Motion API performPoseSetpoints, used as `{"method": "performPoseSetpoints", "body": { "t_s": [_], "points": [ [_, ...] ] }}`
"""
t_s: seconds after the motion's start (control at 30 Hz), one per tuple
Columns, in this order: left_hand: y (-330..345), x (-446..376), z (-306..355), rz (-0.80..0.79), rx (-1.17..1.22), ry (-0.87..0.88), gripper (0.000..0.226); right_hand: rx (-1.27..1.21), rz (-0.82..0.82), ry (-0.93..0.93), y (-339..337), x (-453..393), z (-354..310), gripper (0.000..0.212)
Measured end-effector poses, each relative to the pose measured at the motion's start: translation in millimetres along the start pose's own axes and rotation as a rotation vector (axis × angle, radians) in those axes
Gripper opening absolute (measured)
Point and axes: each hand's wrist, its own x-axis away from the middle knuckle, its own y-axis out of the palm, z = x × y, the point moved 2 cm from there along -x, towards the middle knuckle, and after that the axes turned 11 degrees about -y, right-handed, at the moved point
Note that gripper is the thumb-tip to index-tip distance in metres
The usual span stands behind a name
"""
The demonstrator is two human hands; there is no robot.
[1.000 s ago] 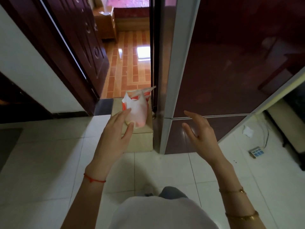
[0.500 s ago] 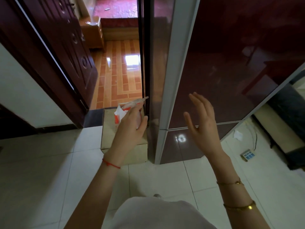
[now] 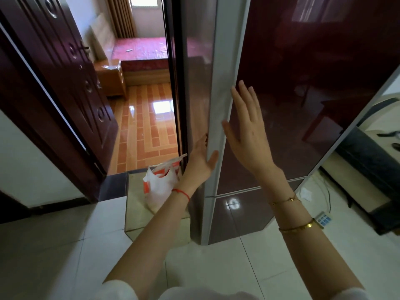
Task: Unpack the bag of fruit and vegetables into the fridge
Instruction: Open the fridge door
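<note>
The tall dark red fridge (image 3: 307, 79) stands closed, with a silver strip down its left edge and a lower door (image 3: 242, 215) beneath. My left hand (image 3: 198, 164) grips that left edge: the fingers go behind the strip and are hidden, the thumb lies on its front. My right hand (image 3: 246, 131) is raised flat with straight fingers, close to the glossy upper door. The white and red plastic bag (image 3: 158, 189) stands on a cardboard box (image 3: 134, 215) just left of the fridge, its handles sticking up. Its contents are hidden.
An open dark wooden door (image 3: 71, 79) on the left leads to a room with an orange floor (image 3: 142, 131) and a bed. White floor tiles lie underfoot. A small keypad device (image 3: 323, 219) and cables lie on the floor right of the fridge.
My left hand has let go of the bag, which stays on the box, and moved right onto the fridge's left edge. My right hand rose higher along the door.
</note>
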Motion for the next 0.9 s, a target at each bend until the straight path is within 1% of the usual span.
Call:
{"method": "performPoseSetpoints", "body": {
  "t_s": [0.33,0.5,0.6,0.7,0.8,0.9],
  "points": [
    [4,-8,-6,-0.014,-0.024,-0.062,0.055,0.006,-0.031,-0.003,18,-14,1,0.065],
    [3,-1,-5,-0.022,-0.066,-0.058,0.053,0.048,-0.005,-0.008,19,-12,-5,0.063],
    [-1,22,3,-0.007,-0.025,0.0,0.038,0.117,0.054,-0.019,13,2,-12,0.063],
    [-8,47,11,-0.023,0.024,0.071,0.019,0.162,0.122,-0.001,2,22,-19,0.069],
    [-11,66,17,-0.024,-0.033,0.177,0.012,0.229,0.197,0.005,-13,42,-24,0.075],
    [-8,80,27,-0.034,-0.062,0.296,0.012,0.286,0.255,-0.002,-32,61,-29,0.078]
  ]
}}
